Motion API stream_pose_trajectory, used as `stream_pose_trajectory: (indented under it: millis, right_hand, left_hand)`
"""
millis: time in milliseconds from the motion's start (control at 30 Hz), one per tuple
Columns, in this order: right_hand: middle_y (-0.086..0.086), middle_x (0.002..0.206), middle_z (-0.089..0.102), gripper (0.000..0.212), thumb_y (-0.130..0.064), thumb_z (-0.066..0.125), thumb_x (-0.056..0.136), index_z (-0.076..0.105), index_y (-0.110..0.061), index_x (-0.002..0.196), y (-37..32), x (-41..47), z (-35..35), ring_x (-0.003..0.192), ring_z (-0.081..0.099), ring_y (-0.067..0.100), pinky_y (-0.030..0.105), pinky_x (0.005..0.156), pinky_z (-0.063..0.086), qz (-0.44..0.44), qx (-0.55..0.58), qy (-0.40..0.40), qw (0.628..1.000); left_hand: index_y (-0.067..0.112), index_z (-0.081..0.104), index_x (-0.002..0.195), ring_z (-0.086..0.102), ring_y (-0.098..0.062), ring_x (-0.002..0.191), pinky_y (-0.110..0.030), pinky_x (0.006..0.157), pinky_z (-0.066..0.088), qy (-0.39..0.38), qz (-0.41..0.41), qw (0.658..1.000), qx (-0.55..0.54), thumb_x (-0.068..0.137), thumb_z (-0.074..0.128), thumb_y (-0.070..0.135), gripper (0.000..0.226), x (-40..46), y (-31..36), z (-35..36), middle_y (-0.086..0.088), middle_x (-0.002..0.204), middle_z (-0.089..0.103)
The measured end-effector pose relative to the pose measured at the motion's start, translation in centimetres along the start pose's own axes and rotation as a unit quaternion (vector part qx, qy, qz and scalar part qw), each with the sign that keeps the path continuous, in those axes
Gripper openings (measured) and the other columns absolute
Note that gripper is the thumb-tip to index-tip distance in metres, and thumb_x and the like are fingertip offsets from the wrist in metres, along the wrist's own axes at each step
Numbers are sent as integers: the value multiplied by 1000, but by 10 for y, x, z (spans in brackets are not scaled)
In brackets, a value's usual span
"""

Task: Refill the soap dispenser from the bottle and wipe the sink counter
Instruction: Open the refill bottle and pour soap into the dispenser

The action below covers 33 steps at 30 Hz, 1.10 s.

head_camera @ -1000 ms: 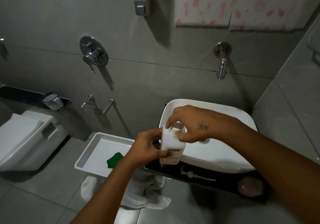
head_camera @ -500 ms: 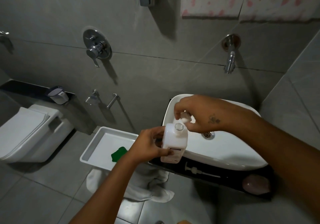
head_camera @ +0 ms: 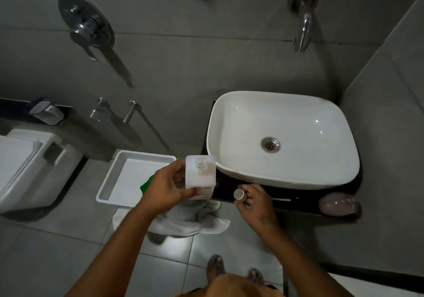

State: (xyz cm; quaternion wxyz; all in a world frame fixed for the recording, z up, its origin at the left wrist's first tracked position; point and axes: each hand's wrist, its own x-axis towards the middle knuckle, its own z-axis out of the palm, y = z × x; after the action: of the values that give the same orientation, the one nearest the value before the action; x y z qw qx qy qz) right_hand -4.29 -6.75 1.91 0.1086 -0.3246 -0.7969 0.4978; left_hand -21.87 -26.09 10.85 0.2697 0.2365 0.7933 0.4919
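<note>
My left hand (head_camera: 168,187) grips a white rectangular bottle (head_camera: 200,177) upright at the left end of the dark sink counter (head_camera: 296,201); its round neck is uncovered. My right hand (head_camera: 253,201) pinches the bottle's small round cap (head_camera: 239,194) low over the counter's front edge, right of the bottle. A white pump tube lies on the counter, mostly hidden under my right hand. The white basin (head_camera: 282,138) sits on the counter behind both hands.
A pinkish soap bar (head_camera: 338,203) lies at the counter's right end. A white tray (head_camera: 135,177) holding a green cloth (head_camera: 146,184) stands left of the counter, with a white towel (head_camera: 192,219) below it. A tap (head_camera: 302,32) juts from the wall; a toilet (head_camera: 29,165) stands far left.
My right hand has lifted the cap off the bottle and carried it down to the counter's front edge. The view has tilted downward.
</note>
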Motion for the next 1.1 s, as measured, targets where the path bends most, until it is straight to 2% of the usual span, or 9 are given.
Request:
stream_pose_trajectory:
  millis: [100,233,367,567,700,833,900,967,1100]
  right_hand:
    - [5,106,67,34,-14,81,75,74,-15,108,15,5,30,98,63,25,29,87,50,-6,-106,43,993]
    - [1,99,73,35,-24,83,72,75,-22,105,16,15,52,94,62,34,43,85,49,7,-223,106,969]
    - [-1,94,74,30,-30,82,72,75,-25,101,16,25,61,91,60,32,42,82,43,31,-284,106,953]
    - [-3,88,73,26,-32,82,70,74,-26,94,16,28,70,88,58,30,42,77,41,29,-307,105,946]
    - [-4,96,73,34,-37,83,70,74,-25,102,12,28,67,94,57,29,41,80,39,19,-314,97,944]
    - [-2,101,73,42,-35,85,70,74,-21,109,15,12,52,96,60,30,43,85,46,-5,-270,124,955]
    - [0,103,74,42,-32,86,72,75,-17,110,32,-3,32,97,62,30,42,87,51,7,-202,175,964]
    - [4,103,73,41,-27,87,73,73,-15,109,55,-20,2,98,63,29,43,87,54,65,-103,254,960]
    - [17,119,61,70,-21,91,69,55,-4,127,89,-47,-69,110,59,36,46,100,47,213,15,420,882]
  left_hand:
    - [32,63,127,72,-5,111,-32,97,59,3,-7,1000,15,64,95,2,77,-3,-14,-5,14,119,76]
    - [25,65,127,73,-9,111,-33,97,59,22,-10,1000,3,64,94,-3,75,-2,-26,-14,9,119,76]
    - [20,65,129,72,-12,113,-40,98,59,25,-22,999,-1,65,93,-4,74,-1,-32,-16,5,120,76]
    - [18,64,131,71,-15,117,-46,101,57,25,-30,999,-16,64,92,-8,77,1,-36,-16,3,123,75]
    - [18,64,130,71,-14,117,-43,101,58,21,-22,999,-24,64,91,-10,76,1,-34,-15,4,122,75]
    - [17,63,132,71,-11,115,-34,100,57,14,-14,999,-28,64,91,-9,78,3,-33,-14,6,122,76]
    - [20,62,133,71,-11,115,-32,98,59,3,-2,1000,-31,64,93,-5,79,4,-31,-11,6,122,75]
    - [22,63,131,73,-12,112,-28,94,60,-6,12,999,-34,63,94,-2,78,6,-30,-6,8,120,76]
    - [19,67,123,76,-16,104,-24,85,61,-15,30,998,-56,54,93,7,74,15,-28,8,3,114,79]
